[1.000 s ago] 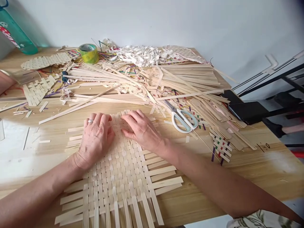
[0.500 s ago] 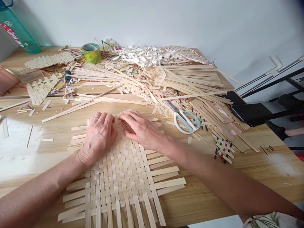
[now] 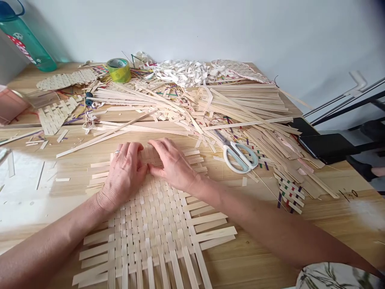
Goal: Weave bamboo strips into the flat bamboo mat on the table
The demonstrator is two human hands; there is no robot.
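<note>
A flat woven mat [image 3: 156, 216] of pale wooden strips lies on the table in front of me, its loose strip ends sticking out at the sides and near edge. My left hand [image 3: 124, 170], with a ring on one finger, is bent over the mat's far left part, fingers together and tips tucked down against the weave. Opposite it, my right hand [image 3: 174, 164] rests on the far end with fingers stretched forward and thumb held apart. The two thumbs nearly meet over the mat. Both hands hide part of the far weave and the strips beneath.
White-handled scissors [image 3: 240, 156] lie right of the mat. Behind are long loose strips [image 3: 249, 98], a roll of tape [image 3: 118, 70], white ribbon [image 3: 186, 72] and a green bottle [image 3: 27, 40]. A black phone [image 3: 326, 146] is at the right, near a small coloured woven piece [image 3: 290, 190].
My right thumb has moved left, close to my left thumb, and the right fingers have shifted slightly. The mat stays in place; the background sits slightly further right and lower in view.
</note>
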